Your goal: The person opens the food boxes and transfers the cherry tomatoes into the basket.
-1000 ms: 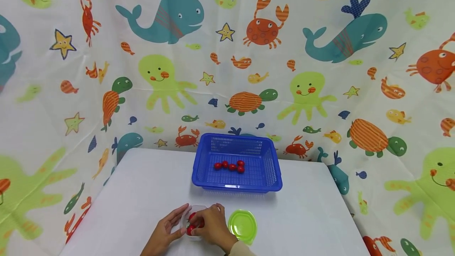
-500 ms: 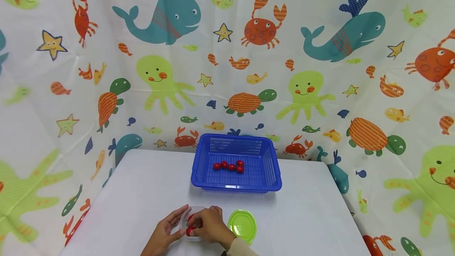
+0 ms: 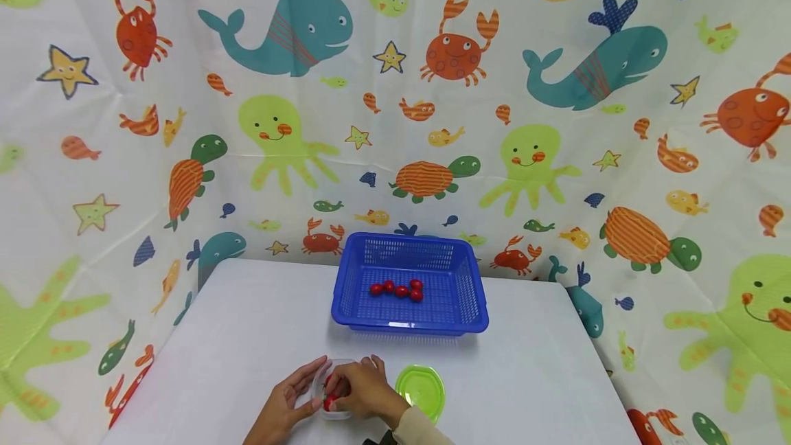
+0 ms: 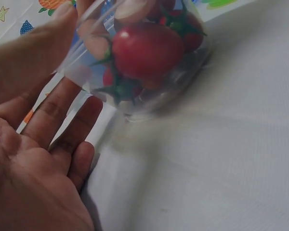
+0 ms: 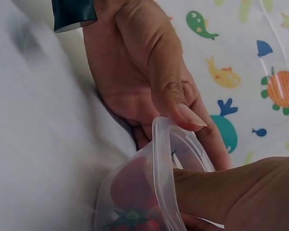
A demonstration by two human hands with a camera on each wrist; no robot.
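Observation:
A small clear container (image 3: 323, 382) holding cherry tomatoes (image 4: 147, 50) stands at the table's near edge. My left hand (image 3: 287, 404) holds it from the left, with its thumb on the rim (image 5: 161, 173) and its fingers (image 4: 62, 120) lying straight along the wall. My right hand (image 3: 364, 393) reaches into the container from the right. Its fingertips (image 4: 94, 43) pinch a red cherry tomato with a green stem. In the right wrist view the left hand (image 5: 135, 72) sits behind the rim and the right hand (image 5: 231, 192) enters from below.
A round green lid (image 3: 420, 390) lies just right of my hands. Farther back stands a blue basket (image 3: 408, 325) with several cherry tomatoes (image 3: 398, 289) in it. The white table (image 3: 525, 376) is walled by a sea-animal printed curtain.
My right hand's fingers have drawn in slightly over the tomatoes in the container. The left hand and the container stay where they were.

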